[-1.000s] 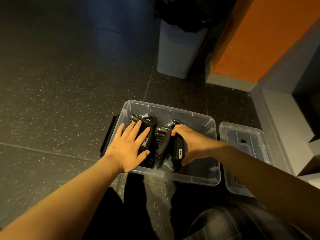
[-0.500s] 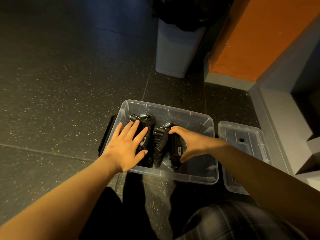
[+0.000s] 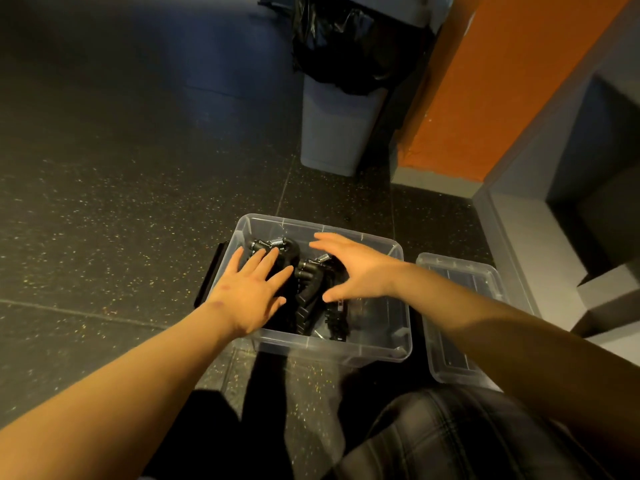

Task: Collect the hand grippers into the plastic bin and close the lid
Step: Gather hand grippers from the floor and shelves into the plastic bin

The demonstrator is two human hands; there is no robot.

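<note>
The left hand is laid flat, fingers straight and spread, on the left-most of the black hand grippers; nothing is gripped by it. The right hand is held open with fingers spread over the right-hand grippers, and nothing is held in it; owing to motion blur, contact with the grippers cannot be confirmed. The grippers visible are already lying inside the clear plastic bin, crowded towards its left half, with their spring ends towards the far wall. The step in hand is judged to be the settling of the grippers before closure. Downward pressure should be applied with flat palms only, so that every handle and spring is brought below the rim; any part left proud of the rim is likely to prevent seating of the lid. The grippers should be spread towards the right half of the bin where stacking is found. The clear lid is lying on the speckled floor, just beside the bin on its right, and is best taken up by the right hand. A black latch is seen on the bin's left end; it should be kept swung outward while the lid is lowered.
</note>
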